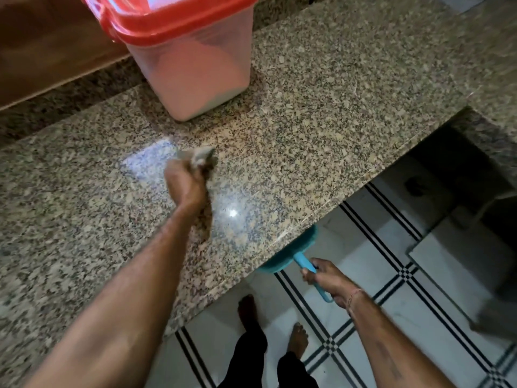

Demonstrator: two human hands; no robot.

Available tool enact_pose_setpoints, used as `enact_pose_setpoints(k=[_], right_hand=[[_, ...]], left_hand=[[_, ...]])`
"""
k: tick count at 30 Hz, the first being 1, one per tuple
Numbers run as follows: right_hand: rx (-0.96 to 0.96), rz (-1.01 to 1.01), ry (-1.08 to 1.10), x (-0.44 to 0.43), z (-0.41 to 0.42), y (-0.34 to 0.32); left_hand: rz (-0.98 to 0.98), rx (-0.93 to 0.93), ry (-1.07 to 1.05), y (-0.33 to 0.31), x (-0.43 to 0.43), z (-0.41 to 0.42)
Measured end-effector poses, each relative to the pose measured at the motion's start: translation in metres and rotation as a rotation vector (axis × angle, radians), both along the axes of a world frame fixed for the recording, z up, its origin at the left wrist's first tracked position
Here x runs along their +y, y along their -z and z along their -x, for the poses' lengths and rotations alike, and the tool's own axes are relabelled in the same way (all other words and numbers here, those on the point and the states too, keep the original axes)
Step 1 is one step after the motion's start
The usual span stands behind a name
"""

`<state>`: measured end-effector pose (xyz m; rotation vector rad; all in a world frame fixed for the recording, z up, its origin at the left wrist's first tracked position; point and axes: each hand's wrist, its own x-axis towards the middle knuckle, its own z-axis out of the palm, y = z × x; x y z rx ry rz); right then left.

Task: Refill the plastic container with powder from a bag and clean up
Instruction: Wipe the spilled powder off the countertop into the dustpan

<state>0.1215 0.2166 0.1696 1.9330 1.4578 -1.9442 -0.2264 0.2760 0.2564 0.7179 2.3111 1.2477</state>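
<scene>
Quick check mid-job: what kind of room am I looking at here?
Most likely a home kitchen: a speckled granite counter, a red-rimmed plastic container of powder standing on it, and a white tiled floor with black stripes below.

The plastic container (193, 65) stands on the far part of the bench (321, 113), left of centre, with powder (195, 77) in it. Nearer, mid-bench, the left hand (186, 183) holds a cloth (201, 158) against the top, apart from the container. To the right, a dustpan (291, 253) sits partly under the bench's near edge. The right hand (327, 278) grips its handle above the floor (391, 303).
</scene>
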Motion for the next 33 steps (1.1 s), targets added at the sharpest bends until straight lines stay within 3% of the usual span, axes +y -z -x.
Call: enact_pose_setpoints(k=[2,4,8,10,13,14,15,17,19,23,25,26,29,31,33], right_hand=[[0.007,0.002,0.037,0.001,-0.002,0.001],[0.013,-0.001,0.065,0.002,-0.003,0.002],[0.031,0.027,0.073,0.002,-0.001,-0.001],[0.049,0.047,0.055,0.002,-0.002,-0.005],[0.043,0.060,0.052,0.003,-0.009,-0.004],[0.045,0.060,0.059,0.003,-0.012,-0.003],[0.047,0.063,0.074,0.003,-0.015,-0.001],[0.048,0.061,0.112,0.003,-0.019,0.002],[0.057,0.061,0.134,0.005,-0.020,0.005],[0.079,0.069,0.133,0.007,-0.019,0.006],[0.079,0.063,0.121,0.006,-0.021,0.004],[0.080,0.059,0.124,0.006,-0.023,0.004],[0.088,0.051,0.139,0.007,-0.034,0.001],[0.078,0.050,0.154,0.006,-0.042,0.005],[0.090,0.050,0.168,0.005,-0.049,0.010]], left_hand=[[0.162,0.079,-0.184,0.006,0.008,0.035],[0.267,0.168,-0.149,0.011,0.022,0.041],[0.135,0.346,0.604,0.033,0.041,-0.020],[0.115,0.295,0.762,0.031,0.045,-0.050],[0.015,0.198,0.593,0.006,0.057,-0.041],[0.038,0.281,0.489,0.002,0.063,-0.024],[0.138,0.411,0.366,0.004,0.071,0.002],[0.289,0.451,0.124,0.011,0.083,0.046],[0.337,0.445,0.098,0.012,0.090,0.045],[0.008,0.391,0.704,-0.002,0.082,-0.067],[-0.012,0.337,0.981,0.004,0.073,-0.097],[-0.021,0.280,1.014,0.005,0.074,-0.101],[-0.072,0.246,0.757,-0.007,0.105,-0.076],[0.109,0.409,0.466,0.001,0.143,-0.037],[0.231,0.404,0.303,0.018,0.179,-0.005]])
